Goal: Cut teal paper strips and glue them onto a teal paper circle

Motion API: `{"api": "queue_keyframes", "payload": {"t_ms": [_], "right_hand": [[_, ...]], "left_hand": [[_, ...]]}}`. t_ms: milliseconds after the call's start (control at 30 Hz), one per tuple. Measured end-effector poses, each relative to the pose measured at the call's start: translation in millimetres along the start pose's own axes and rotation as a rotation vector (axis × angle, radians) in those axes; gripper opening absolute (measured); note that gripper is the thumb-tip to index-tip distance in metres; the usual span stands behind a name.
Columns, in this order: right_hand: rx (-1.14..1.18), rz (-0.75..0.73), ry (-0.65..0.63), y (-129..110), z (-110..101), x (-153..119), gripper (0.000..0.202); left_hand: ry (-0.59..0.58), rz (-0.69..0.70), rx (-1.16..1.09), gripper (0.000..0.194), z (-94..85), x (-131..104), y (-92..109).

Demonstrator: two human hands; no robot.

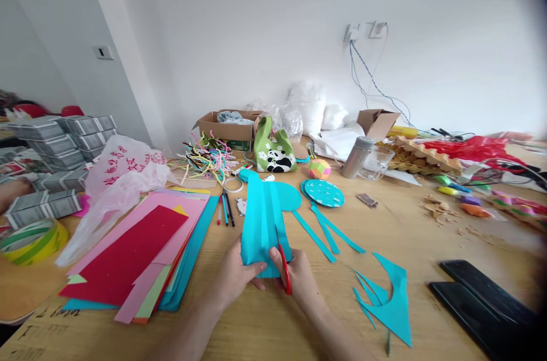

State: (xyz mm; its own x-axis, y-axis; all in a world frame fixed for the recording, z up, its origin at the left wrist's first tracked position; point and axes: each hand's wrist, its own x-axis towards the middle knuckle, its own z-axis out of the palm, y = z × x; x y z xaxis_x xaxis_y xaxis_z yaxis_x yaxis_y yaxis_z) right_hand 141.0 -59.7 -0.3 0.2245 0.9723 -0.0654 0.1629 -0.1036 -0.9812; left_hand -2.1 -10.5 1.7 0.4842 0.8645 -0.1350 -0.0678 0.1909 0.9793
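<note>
A creased blue paper sheet (261, 218) stands upright above the table, its lower left edge pinched in my left hand (239, 270). My right hand (299, 278) is closed round red-handled scissors (285, 273), which lie along the sheet's right side, with a narrow strip partly cut there. Behind the sheet is a round blue paper piece (288, 196). Long blue strips (316, 238) lie to the right, and blue offcuts (395, 292) sit nearer the front. A blue disc with white marks (323, 193) rests farther back.
Coloured paper sheets (132, 253) are piled at left, beside a plastic bag (123, 179) and a tape roll (34, 241). Pens (226, 210) lie behind my left hand. A metal flask (358, 157) stands back right; black phones (474, 315) lie front right. A person's hand (12, 193) shows far left.
</note>
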Motion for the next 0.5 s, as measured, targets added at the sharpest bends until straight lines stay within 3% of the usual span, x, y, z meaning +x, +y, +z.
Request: {"api": "queue_keyframes", "payload": {"t_ms": [233,367,500], "right_hand": [[0.016,0.012,0.028,0.6,0.8,-0.1,0.059],[0.023,0.038,0.022,-2.2,0.0,-0.6,0.06],[-0.005,0.05,-0.039,-3.9,-1.2,-1.0,0.063]], "left_hand": [[0.0,0.007,-0.009,0.055,0.6,-1.6,0.2],[-0.057,0.003,-0.011,0.055,-3.0,-2.6,2.7],[-0.082,-0.029,-0.314,0.052,-15.9,2.8,4.5]]}}
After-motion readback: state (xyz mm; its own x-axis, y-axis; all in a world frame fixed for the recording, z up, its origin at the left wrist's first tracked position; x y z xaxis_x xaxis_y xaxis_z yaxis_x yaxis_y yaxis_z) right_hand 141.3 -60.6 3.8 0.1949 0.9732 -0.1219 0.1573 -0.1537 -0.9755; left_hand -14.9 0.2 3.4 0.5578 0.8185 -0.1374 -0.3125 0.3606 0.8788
